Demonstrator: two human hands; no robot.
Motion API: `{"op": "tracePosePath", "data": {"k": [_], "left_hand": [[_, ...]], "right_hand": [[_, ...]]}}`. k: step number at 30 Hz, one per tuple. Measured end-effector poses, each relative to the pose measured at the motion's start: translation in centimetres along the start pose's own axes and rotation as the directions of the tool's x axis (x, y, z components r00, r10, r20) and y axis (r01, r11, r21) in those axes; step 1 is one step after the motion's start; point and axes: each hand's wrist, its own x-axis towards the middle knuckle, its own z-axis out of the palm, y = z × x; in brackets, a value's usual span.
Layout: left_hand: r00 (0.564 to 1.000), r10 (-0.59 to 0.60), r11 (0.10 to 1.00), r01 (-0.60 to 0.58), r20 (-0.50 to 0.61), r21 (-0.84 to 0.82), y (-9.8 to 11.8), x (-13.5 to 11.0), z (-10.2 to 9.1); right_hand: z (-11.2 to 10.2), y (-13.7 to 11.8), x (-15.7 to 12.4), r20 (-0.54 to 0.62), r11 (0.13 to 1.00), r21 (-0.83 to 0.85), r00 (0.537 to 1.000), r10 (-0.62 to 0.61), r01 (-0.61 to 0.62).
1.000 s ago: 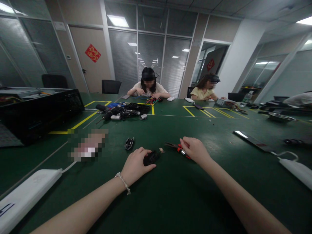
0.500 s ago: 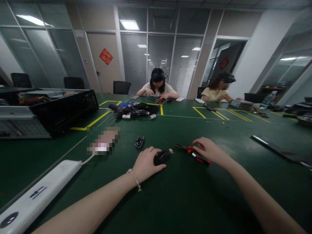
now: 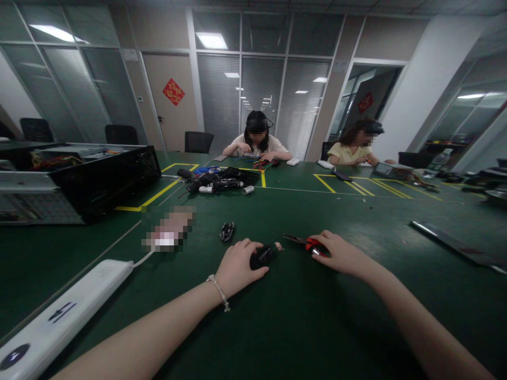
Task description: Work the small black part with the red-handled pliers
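- I see my left hand [image 3: 237, 266] resting on the green bench [image 3: 277, 327], fingers clenched around a small black part [image 3: 261, 257].
- The part sits on the bench at centre, just left of a tiny tan piece [image 3: 278, 246].
- My right hand [image 3: 340, 254] grasps the pliers [image 3: 307, 243]: the fingers curl over the red handles, and the dark nose points left toward the tan piece.
- The pliers lie low on the bench, near the part but apart from it.
- A black clip [image 3: 226, 231] lies just beyond my left hand.
- A white power strip [image 3: 67, 311] lies at near left, and an open computer case [image 3: 103, 174] stands at far left.
- 2 people sit at the far edge, behind a tool pile [image 3: 214, 182].
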Motion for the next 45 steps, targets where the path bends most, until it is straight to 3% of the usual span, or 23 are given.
{"op": "tracePosePath", "data": {"k": [10, 12, 15, 17, 20, 22, 23, 26, 28, 33, 36, 40, 45], "left_hand": [[1.0, 0.007, 1.0, -0.007, 0.003, -0.009, -0.1, 0.0, 0.0], [1.0, 0.017, 1.0, -0.017, -0.002, -0.007, -0.1, 0.0, 0.1], [1.0, 0.024, 1.0, -0.024, -0.009, -0.001, -0.2, 0.0, 0.1], [1.0, 0.022, 1.0, -0.022, -0.01, -0.004, -0.2, 0.0, 0.1], [0.999, 0.031, 0.999, -0.032, -0.013, -0.009, -0.2, 0.0, 0.1], [0.999, 0.038, 0.999, -0.038, -0.019, -0.008, -0.3, 0.0, 0.1], [0.999, 0.039, 0.999, -0.039, -0.021, -0.007, -0.3, 0.0, 0.2], [0.999, 0.034, 0.999, -0.035, -0.018, -0.007, -0.2, 0.1, 0.1], [1.0, 0.018, 1.0, -0.018, -0.009, -0.008, -0.1, 0.0, 0.1], [1.0, 0.006, 1.0, -0.005, 0.015, -0.031, 0.1, 0.1, -0.1], [1.0, 0.01, 1.0, -0.01, 0.021, -0.029, -0.1, 0.1, -0.1], [1.0, 0.016, 1.0, -0.016, 0.011, -0.003, -0.3, 0.2, 0.1], [1.0, 0.014, 0.999, -0.014, 0.001, 0.03, -0.3, 0.2, 0.1]], "right_hand": [[-1.2, -1.3, -0.7, -0.138, 0.993, -0.12, 0.99, -0.026, 0.01], [-1.7, -1.0, -0.4, -0.19, 0.999, -0.033, 0.982, -0.002, -0.005], [-2.3, -0.7, 0.0, -0.242, 0.954, 0.298, 0.963, 0.119, -0.043], [-2.7, -1.0, 0.1, -0.154, 0.803, 0.591, 0.966, 0.209, -0.08], [-2.9, -2.3, -0.1, 0.013, 0.379, 0.92, 0.974, 0.225, -0.1], [-2.9, -3.1, -0.4, 0.09, 0.09, 0.99, 0.975, 0.203, -0.11], [-2.8, -3.5, -0.4, 0.137, -0.008, 0.99, 0.978, 0.155, -0.138], [-2.4, -3.9, -0.5, 0.181, -0.185, 0.969, 0.98, 0.087, -0.162], [-2.0, -4.0, -0.4, 0.176, -0.206, 0.966, 0.98, 0.096, -0.154], [-1.8, -4.0, -0.2, 0.14, -0.094, 0.988, 0.974, 0.175, -0.125], [-1.8, -4.2, -0.2, 0.157, -0.07, 0.987, 0.961, 0.229, -0.145], [-1.7, -4.9, -0.3, 0.204, -0.206, 0.966, 0.948, 0.243, -0.155], [-1.8, -5.4, -0.6, 0.242, -0.233, 0.952, 0.952, 0.19, -0.196]]}}
